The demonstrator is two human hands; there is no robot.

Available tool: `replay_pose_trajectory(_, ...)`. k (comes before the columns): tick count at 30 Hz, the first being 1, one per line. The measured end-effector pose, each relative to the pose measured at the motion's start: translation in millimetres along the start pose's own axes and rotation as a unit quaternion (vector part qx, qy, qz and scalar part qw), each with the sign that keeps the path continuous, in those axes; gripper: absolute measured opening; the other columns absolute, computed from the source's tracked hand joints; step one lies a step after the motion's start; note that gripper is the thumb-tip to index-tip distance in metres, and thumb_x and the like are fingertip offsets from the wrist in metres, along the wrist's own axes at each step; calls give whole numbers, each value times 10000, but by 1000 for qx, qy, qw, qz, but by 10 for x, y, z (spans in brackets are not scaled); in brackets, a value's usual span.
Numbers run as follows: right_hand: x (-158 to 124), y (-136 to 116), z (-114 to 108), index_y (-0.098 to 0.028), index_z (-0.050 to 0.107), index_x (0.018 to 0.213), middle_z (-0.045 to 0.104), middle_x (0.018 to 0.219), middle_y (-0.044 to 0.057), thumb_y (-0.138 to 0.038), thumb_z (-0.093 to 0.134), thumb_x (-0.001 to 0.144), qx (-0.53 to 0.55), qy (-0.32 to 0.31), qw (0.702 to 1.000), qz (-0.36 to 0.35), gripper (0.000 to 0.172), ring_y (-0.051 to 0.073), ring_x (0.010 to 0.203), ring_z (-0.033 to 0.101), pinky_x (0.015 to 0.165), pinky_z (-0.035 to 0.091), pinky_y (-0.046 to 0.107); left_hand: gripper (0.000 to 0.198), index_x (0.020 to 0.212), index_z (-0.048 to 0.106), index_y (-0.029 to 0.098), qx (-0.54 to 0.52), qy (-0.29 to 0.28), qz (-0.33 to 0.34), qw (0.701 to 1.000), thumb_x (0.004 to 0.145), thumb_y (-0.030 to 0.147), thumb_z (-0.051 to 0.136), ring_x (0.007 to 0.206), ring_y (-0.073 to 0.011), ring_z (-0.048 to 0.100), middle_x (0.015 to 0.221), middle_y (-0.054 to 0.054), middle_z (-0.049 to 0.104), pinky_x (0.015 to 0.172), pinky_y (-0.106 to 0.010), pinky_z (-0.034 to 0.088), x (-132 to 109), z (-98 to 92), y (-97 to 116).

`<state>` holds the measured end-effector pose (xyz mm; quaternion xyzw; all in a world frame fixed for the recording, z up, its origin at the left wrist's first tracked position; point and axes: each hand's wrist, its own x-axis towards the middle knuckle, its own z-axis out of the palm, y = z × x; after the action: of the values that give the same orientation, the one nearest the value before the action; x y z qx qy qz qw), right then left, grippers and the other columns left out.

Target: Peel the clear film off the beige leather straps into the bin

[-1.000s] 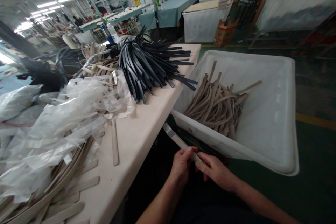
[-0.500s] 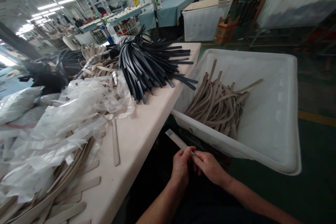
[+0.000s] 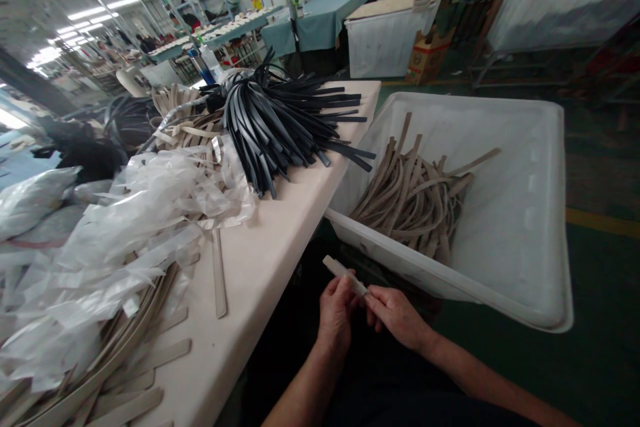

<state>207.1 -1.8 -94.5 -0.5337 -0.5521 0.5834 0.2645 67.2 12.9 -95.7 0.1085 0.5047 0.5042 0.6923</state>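
A beige strap point(image 3: 335, 265) points up and left from between my hands, its blunt end bare. Around it, between my hands, sits a whitish, see-through plastic sleeve point(image 3: 357, 285), bunched up. My left hand point(image 3: 336, 312) is closed on the strap, thumb on top. Fingers of my right hand point(image 3: 399, 315) pinch the sleeve close to the left thumb; the strap's lower part is hidden in the dark below. Both hands are between the table edge and a white plastic tub point(image 3: 515, 213), which holds a heap of similar beige straps point(image 3: 415, 203).
On the pale table point(image 3: 250, 260) lie a bundle of black straps point(image 3: 270, 127), loose clear plastic sleeves point(image 3: 135, 213) and more beige straps point(image 3: 135, 353). The tub's near rim is just beyond my right hand. Farther back stand a cardboard box point(image 3: 427, 57) and another white tub point(image 3: 377, 47).
The strap's end now sticks out bare, where clear plastic covered it before. The sleeve has bunched toward my right hand, and my left hand has shifted slightly left.
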Motion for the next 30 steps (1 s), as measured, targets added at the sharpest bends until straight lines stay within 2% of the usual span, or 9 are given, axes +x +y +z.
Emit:
replay_pose_trajectory(3,-27,-4,-3,-187,586,793,641,590,12,-493,426,919,-1,-2,1000,7,368,163,478,596,482,463,249,470,918,763,180,-23,21,22,999,606,510,881,834,-180,688,924,-67,751,757,-285,519,64,-11,65)
replay_pose_trajectory(7,1,22,38,-191,565,773,639,605,22,-536,412,931,-6,2,1000,-9,409,169,496,606,489,474,257,471,830,772,109,0,5,9,1000,563,472,911,715,-180,669,795,-93,740,692,-291,512,24,-7,-13)
replay_pose_trajectory(12,63,-51,-77,-180,589,762,640,619,38,-598,406,964,-27,-7,998,-55,499,186,511,610,496,482,283,437,806,772,108,33,-14,27,999,578,458,900,732,-194,676,837,-113,749,711,-307,522,-62,48,-14)
replay_pose_trajectory(15,59,-327,-323,-167,644,851,688,779,67,-582,504,953,-52,43,993,-98,450,219,700,645,657,508,323,365,803,767,143,63,-33,70,995,650,462,858,786,-189,670,829,-71,747,788,-310,520,-104,96,166)
replay_pose_trajectory(17,57,-614,-483,-165,656,1065,700,1005,89,-581,579,928,-68,87,983,-144,444,250,897,642,821,493,360,293,815,773,161,95,-55,97,989,696,421,837,806,-172,655,810,-35,746,828,-283,498,-143,148,327)
replay_pose_trajectory(20,113,-1076,-601,-162,656,1205,670,1201,95,-588,546,970,-106,24,947,-301,499,257,1067,618,956,455,371,242,869,790,175,178,-106,163,965,724,366,817,867,-198,669,849,-27,771,867,-283,490,-207,260,555)
replay_pose_trajectory(23,237,-1406,-563,-139,739,1007,715,930,59,-608,363,1043,-129,-30,920,-368,602,200,866,660,803,489,297,252,885,798,178,235,-119,238,935,726,373,801,920,-240,692,877,-36,789,886,-321,510,-259,352,710)
replay_pose_trajectory(26,349,-1555,-461,-119,750,886,678,770,37,-651,347,1027,-125,-5,915,-382,682,174,720,638,664,463,253,261,881,798,169,239,-101,252,932,725,378,800,863,-221,698,838,-31,791,837,-306,529,-298,348,783)
replay_pose_trajectory(30,426,-1651,-344,-117,764,902,683,777,19,-435,494,1046,-97,13,917,-386,442,142,715,629,656,433,209,242,867,797,174,250,-89,245,932,725,369,805,816,-189,690,823,-13,794,806,-270,534,-338,247,816)
